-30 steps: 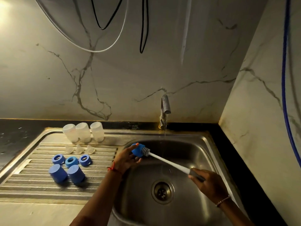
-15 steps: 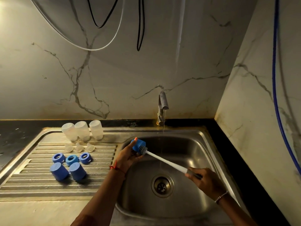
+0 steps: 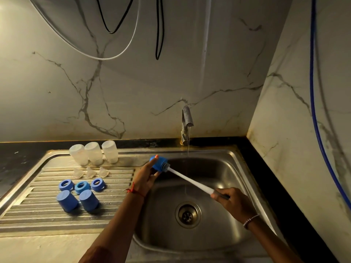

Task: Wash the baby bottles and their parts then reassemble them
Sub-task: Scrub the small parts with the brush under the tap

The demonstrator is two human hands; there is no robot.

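The blue cap [image 3: 158, 164] is now held slightly higher, at the left rim of the sink [image 3: 218, 168], with the fingers of the left hand [image 3: 146, 179] curled round it. The brush [image 3: 190, 182], gripped in the curled fingers of the right hand [image 3: 233, 202], is pushed inside. Scrubbing is judged unfinished.

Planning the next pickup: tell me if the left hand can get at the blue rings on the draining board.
Not yet, probably: the left hand grips a blue cap on the brush. The rings lie uncovered to its left, so with the cap put down the way looks free.
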